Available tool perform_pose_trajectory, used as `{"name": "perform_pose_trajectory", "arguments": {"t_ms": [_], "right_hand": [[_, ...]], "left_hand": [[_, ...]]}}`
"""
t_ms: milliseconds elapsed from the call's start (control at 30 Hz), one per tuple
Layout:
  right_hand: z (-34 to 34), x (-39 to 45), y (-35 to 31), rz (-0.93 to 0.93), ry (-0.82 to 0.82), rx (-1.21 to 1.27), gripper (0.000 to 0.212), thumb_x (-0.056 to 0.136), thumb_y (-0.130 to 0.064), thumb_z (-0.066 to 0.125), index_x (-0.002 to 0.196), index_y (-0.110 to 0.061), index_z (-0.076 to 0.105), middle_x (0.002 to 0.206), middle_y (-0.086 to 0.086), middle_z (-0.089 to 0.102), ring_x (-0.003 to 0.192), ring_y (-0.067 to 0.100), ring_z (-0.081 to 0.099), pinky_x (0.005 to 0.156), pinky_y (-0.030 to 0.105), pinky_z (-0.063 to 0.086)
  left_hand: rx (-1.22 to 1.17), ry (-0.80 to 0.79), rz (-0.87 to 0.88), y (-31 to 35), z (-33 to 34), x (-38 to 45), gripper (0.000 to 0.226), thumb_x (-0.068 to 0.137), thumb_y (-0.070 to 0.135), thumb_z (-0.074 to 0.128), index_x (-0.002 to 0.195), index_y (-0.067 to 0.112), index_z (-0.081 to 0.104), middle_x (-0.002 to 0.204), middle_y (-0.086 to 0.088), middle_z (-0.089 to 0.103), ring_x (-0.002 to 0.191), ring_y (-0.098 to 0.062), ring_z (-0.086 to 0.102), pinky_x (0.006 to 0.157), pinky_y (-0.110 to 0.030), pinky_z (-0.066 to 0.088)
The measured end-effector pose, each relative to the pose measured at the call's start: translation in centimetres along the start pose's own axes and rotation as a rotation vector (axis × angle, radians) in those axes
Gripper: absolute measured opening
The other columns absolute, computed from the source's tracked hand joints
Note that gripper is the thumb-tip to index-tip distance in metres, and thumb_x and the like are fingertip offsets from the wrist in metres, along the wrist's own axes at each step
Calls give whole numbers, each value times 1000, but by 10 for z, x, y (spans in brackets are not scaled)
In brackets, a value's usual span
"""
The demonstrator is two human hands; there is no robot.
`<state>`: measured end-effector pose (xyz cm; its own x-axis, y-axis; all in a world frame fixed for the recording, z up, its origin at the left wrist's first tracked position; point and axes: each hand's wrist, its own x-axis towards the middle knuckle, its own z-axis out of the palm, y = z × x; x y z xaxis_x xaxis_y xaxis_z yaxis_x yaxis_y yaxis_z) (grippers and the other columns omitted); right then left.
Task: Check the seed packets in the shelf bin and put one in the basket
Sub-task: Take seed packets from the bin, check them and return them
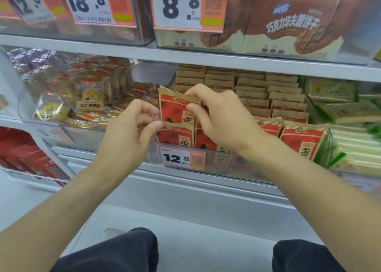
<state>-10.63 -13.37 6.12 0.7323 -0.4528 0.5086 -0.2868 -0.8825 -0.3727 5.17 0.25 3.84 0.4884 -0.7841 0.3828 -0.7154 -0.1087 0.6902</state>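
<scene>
- R hand (221, 117): thumb and curled fingers pinch the top of a raised seed packet (179, 109), lifted partly above the row, tilted a bit left.
- L hand (132, 131): fingers curled, thumb tip and forefinger at the packet's lower left edge, touching it and the top of the front packet (175, 134) below.
- Both hands meet over the clear bin's (218, 162) front left corner; raised packet sits between them.
- More red and brown packets (284, 104) stand in rows behind and to the right, inside the same bin.
- Price tag (181, 158) reading 12.8 clipped on the bin front, just below the hands.
- Left bin: yellow pastry packs (88, 100). Right: green and white packs (354, 148).
- Shelf above: brown biscuit boxes (288, 26), tag 8.8 (185, 5).
</scene>
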Motion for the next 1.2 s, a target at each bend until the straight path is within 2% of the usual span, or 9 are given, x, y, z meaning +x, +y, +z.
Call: {"name": "perform_pose_trajectory", "arguments": {"t_ms": [100,233,367,500,567,633,700,967,1200], "right_hand": [[-2,9,-5,35,-90,-63,21,107,-27,46,119,-21,62,64,-14,51,64,19,53,64,34,43],[-8,17,-8,106,-197,-54,22,106,-25,46,109,-23,68,66,-15,55,64,11,55,63,30,41],[-11,22,-13,154,-340,-85,28,103,-24,49,103,-21,77,79,-8,65,82,18,66,77,33,54],[-21,26,-9,218,-326,-31,44,107,-31,45,71,-16,65,62,-5,61,61,14,57,60,30,42],[-22,28,-3,236,-252,-28,31,107,-27,43,100,-19,72,91,0,71,86,15,64,76,30,47],[-18,29,3,260,-230,-94,35,106,-22,43,135,-20,61,129,8,65,119,22,59,98,32,45],[-14,29,6,265,-279,-137,42,105,-17,43,146,-18,53,146,10,56,136,25,50,110,32,39],[-16,41,2,349,-468,-149,41,105,-17,38,138,-18,62,147,3,57,131,23,54,103,28,40],[-22,43,-1,311,-427,-129,37,104,-14,38,119,-7,71,127,10,69,117,26,62,100,37,51]], "left_hand": [[17,17,65,-2,2,0,32,99,20,59,127,30,48,105,15,61,93,4,59,73,-11,44],[71,-12,221,-2,4,3,55,102,15,50,154,25,34,142,12,46,127,-3,47,103,-23,41],[87,-55,289,-3,10,7,38,105,19,47,142,21,54,133,12,54,124,-7,51,104,-27,44],[133,-75,263,-7,9,11,34,106,26,44,136,21,61,118,8,55,114,-17,53,96,-28,43],[156,-99,251,-7,8,9,34,104,25,46,134,22,63,113,9,53,111,-18,51,93,-19,38],[166,-114,246,-6,8,8,30,104,24,47,125,23,67,109,10,54,109,-16,49,90,-10,33],[169,-120,248,-5,7,6,26,105,24,47,117,24,70,108,10,56,107,-15,49,88,-8,32],[204,-124,278,-4,2,4,33,99,31,44,112,21,72,104,12,65,103,-14,51,85,-5,30],[217,-148,248,-7,3,1,24,101,26,57,123,22,67,111,11,61,109,-13,49,89,-15,32]]}}
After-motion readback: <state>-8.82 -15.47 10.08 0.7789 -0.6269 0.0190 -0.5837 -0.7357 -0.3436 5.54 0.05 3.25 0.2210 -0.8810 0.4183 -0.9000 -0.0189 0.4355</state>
